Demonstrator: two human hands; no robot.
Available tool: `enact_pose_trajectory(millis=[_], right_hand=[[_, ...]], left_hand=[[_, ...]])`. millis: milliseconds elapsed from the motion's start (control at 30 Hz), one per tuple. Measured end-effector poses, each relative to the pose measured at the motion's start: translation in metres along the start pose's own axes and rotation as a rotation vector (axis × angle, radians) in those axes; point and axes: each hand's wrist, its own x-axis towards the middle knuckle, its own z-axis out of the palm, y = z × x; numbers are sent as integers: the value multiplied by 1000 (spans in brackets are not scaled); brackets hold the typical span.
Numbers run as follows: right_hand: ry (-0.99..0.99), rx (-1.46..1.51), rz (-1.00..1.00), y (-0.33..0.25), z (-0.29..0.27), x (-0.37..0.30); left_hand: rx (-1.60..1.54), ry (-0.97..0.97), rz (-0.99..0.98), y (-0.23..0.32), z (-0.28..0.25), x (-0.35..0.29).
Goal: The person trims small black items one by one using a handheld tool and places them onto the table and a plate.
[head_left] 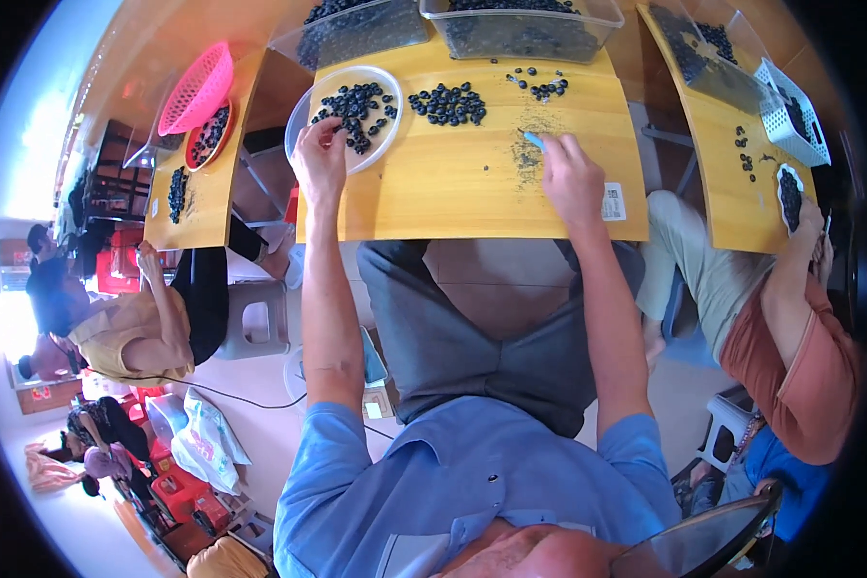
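Note:
My left hand (320, 159) is over the near left rim of a round, clear white-rimmed bowl (392, 144), its thumb and fingers pinched together. Whatever may be between those fingertips is too small to make out. Many small, glossy, dark round pieces (352, 106) lie in the bowl. My right hand (572, 178) is closed around a small tool with a light blue part (535, 141), low over the tabletop. Dark crumbs (528, 164) are scattered beside the tool. Between the hands, farther back, sits a loose pile of the same dark pieces (448, 104).
Two clear bins (522, 34) of dark pieces stand along the back of the yellow wooden table (433, 197). A smaller group (549, 89) lies back right. Neighbouring tables hold a pink basket (198, 89) at left and a white basket (793, 114) at right, with people seated there.

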Motion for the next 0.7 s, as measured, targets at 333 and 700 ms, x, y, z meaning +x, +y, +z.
enact_pose_trajectory(millis=[333, 700], right_hand=[[-31, 6, 21, -1, -3, 0], [-57, 31, 33, -2, -9, 2]], left_hand=[[-129, -322, 286, 86, 99, -37], [75, -309, 186, 104, 132, -50]])
